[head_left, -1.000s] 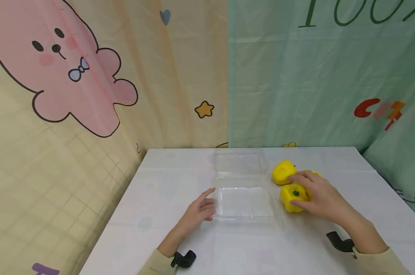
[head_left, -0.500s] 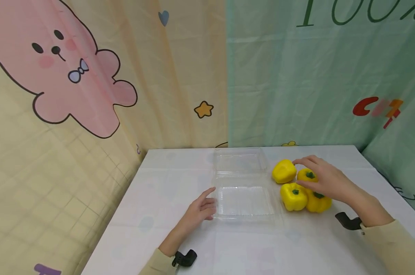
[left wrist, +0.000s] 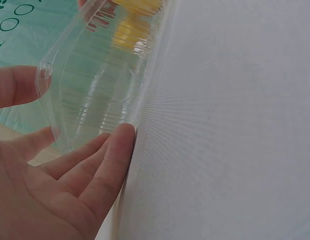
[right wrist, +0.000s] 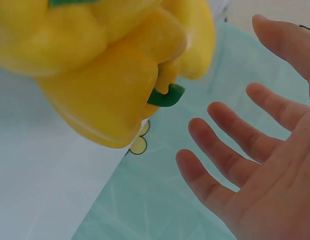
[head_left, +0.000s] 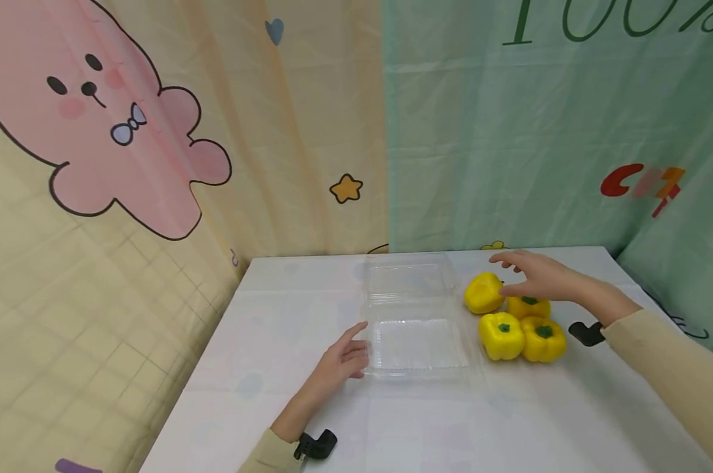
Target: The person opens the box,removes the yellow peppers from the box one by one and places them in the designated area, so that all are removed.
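Observation:
A clear plastic clamshell box (head_left: 418, 376) lies unfolded on the table, its lid (head_left: 410, 279) towards the back. At the box's left side my left hand (head_left: 335, 361) touches the wall with its fingers; in the left wrist view the fingertips (left wrist: 122, 137) rest against the clear plastic (left wrist: 90, 90). Several yellow bell peppers with green stems stand grouped right of the box: one at back left (head_left: 482, 293), others in front (head_left: 501, 337). Above the back peppers hovers my right hand (head_left: 536, 276), fingers spread and holding nothing; in the right wrist view it is apart from a pepper (right wrist: 105, 90).
A white cloth covers the table (head_left: 262, 328). Behind it hangs a printed curtain (head_left: 309, 131), cream on the left and green on the right. Black straps with small mounts (head_left: 316, 445) sit at both wrists.
My right hand has lifted off the front peppers and moved back, uncovering the peppers it had hidden. My left hand stays against the box.

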